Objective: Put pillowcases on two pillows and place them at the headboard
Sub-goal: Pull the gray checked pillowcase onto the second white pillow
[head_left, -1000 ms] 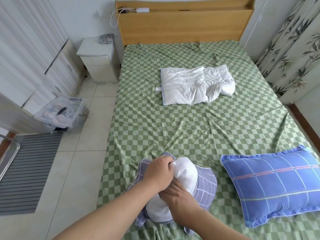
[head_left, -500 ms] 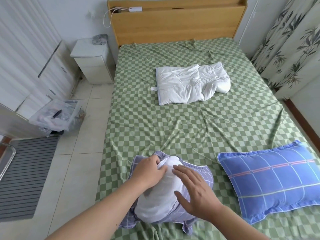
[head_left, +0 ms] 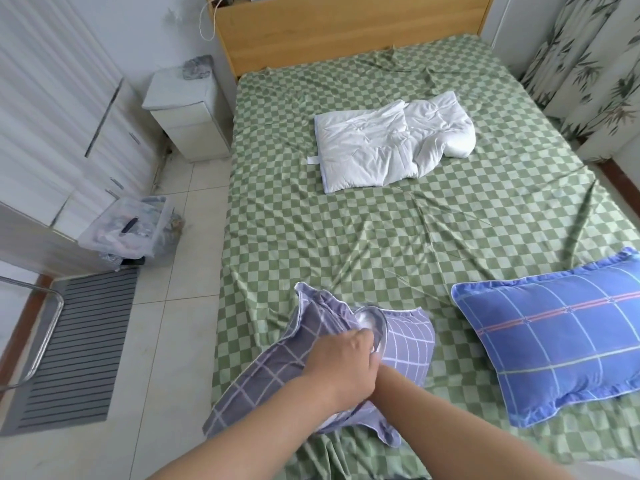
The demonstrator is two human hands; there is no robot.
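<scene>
Small bedroom, daylight

Wooden headboard [head_left: 349, 32] at twelve o'clock; white nightstand [head_left: 188, 112] at ten; striped mat [head_left: 76, 344] on pale tiles (eight o'clock); bamboo-print curtains [head_left: 588, 60] at two.

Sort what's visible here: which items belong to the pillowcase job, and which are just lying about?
Job:
- grey checked pillowcase, gripped by the left hand
- white pillow inside it; the right hand is hidden in the case
- blue cased pillow
- headboard

Lying about:
- white quilt
- nightstand
- plastic bin
- floor mat
</scene>
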